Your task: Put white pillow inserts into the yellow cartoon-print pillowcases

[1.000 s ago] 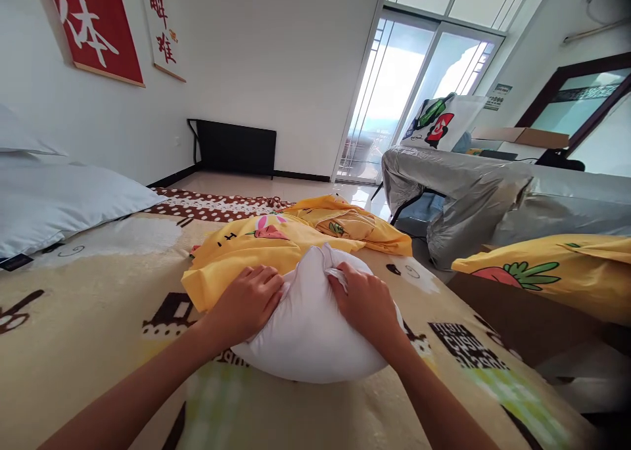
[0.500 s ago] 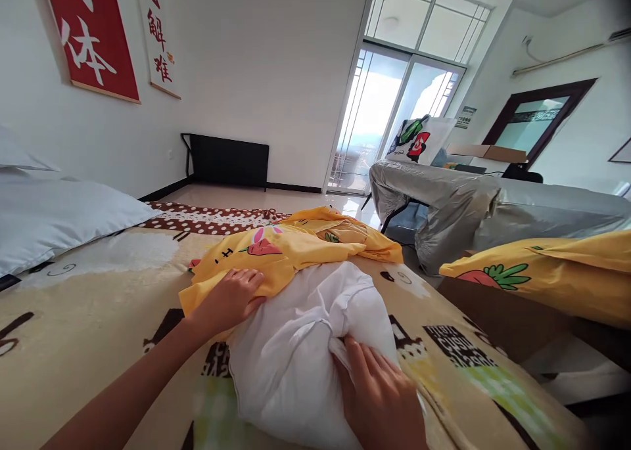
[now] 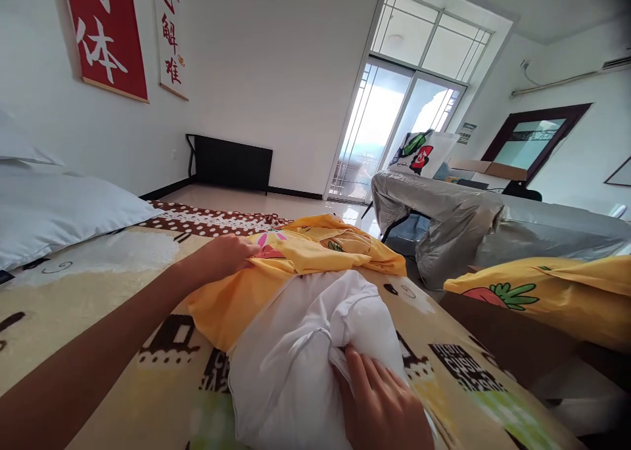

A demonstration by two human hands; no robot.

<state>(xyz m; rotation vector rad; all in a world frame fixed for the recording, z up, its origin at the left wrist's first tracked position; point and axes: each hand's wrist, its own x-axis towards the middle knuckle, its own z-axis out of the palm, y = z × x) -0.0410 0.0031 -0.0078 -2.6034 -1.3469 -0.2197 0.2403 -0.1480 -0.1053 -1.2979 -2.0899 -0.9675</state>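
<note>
A bunched white pillow (image 3: 280, 378) lies on the patterned bedspread in front of me. Its far end meets a yellow pillowcase (image 3: 320, 256) printed with carrots, and part of the pillow is under the cloth. My left hand (image 3: 229, 256) pinches the pillowcase's upper layer at its left side, drawing the fabric taut toward the near left. With curled fingers, my right hand (image 3: 382, 394) grips a fold of the pillow at its near right side. The right fingertips are partly sunk into the white fabric.
Another white pillow (image 3: 73, 207) rests at the left. To the right, a yellow carrot-print cloth item (image 3: 552, 299) lies over a cardboard box (image 3: 497, 318). A table under silvery plastic sheeting (image 3: 542, 220) stands behind it. Brown dotted fabric (image 3: 207, 219) borders the bed's far edge.
My left hand has moved up and away along the pillowcase, lifting and folding its upper layer. My right hand keeps its hold on the pillow. The view has tilted slightly.
</note>
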